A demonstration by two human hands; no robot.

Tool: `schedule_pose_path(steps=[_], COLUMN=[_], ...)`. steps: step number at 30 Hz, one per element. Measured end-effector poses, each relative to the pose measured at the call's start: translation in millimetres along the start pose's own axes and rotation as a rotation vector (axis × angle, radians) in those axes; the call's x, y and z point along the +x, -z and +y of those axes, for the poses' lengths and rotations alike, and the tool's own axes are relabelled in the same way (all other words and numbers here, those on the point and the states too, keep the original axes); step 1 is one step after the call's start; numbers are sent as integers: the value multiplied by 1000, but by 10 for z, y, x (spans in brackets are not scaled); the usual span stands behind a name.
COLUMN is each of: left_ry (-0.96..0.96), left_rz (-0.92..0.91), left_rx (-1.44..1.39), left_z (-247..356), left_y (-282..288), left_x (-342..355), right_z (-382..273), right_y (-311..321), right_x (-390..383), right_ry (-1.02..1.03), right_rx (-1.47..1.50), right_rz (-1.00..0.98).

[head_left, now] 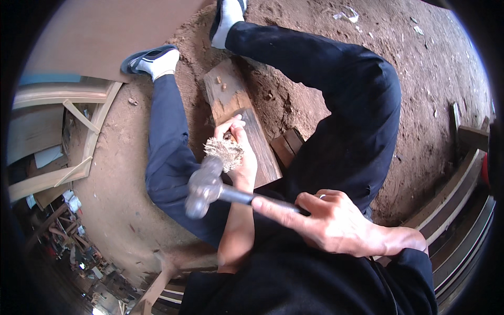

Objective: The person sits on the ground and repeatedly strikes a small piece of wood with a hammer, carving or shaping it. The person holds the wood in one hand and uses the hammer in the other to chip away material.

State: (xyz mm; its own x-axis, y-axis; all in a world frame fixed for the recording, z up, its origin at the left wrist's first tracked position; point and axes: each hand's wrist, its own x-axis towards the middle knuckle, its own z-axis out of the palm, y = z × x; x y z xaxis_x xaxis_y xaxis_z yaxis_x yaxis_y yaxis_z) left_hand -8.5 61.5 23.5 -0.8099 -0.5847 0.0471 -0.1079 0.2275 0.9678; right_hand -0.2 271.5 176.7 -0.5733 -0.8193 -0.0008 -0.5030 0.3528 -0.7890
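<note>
My right hand [336, 220] grips a hammer [239, 195], its index finger stretched along the dark handle. The hammer's metal head is slightly blurred and hangs over my left wrist, near the frayed end of the chisel. Closed around a chisel [224, 151] is my left hand [242, 157]; the wooden handle's top is splintered into pale fibres and faces up. The chisel's blade is hidden below the handle and fingers. Under my left hand lies a thick wooden plank [260, 149], with a rough, lighter patch and a few small chips on its far part.
My legs spread on either side of the plank, over bare earth [118, 184]. A small wood block [287, 147] lies beside the plank. Wooden frames [97, 131] stand at left, above scattered offcuts [79, 252]. Long boards [451, 199] are stacked at right.
</note>
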Motion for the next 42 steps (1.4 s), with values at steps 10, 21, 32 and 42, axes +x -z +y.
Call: schedule_pose_path(steps=[10, 21, 32, 42], left_ry=[15, 0, -10, -39], left_rz=[-45, 8, -43, -45], left_rx=[13, 42, 41, 100], left_z=[33, 96, 41, 85], left_y=[9, -49, 26, 4], left_x=[70, 153, 140, 156], right_z=[58, -19, -37, 16], right_y=[33, 81, 51, 16], right_x=[-58, 40, 10, 22], right_ry=[-15, -23, 45, -13], right_rx=[61, 2, 29, -8], right_rz=[-14, -14, 64, 44])
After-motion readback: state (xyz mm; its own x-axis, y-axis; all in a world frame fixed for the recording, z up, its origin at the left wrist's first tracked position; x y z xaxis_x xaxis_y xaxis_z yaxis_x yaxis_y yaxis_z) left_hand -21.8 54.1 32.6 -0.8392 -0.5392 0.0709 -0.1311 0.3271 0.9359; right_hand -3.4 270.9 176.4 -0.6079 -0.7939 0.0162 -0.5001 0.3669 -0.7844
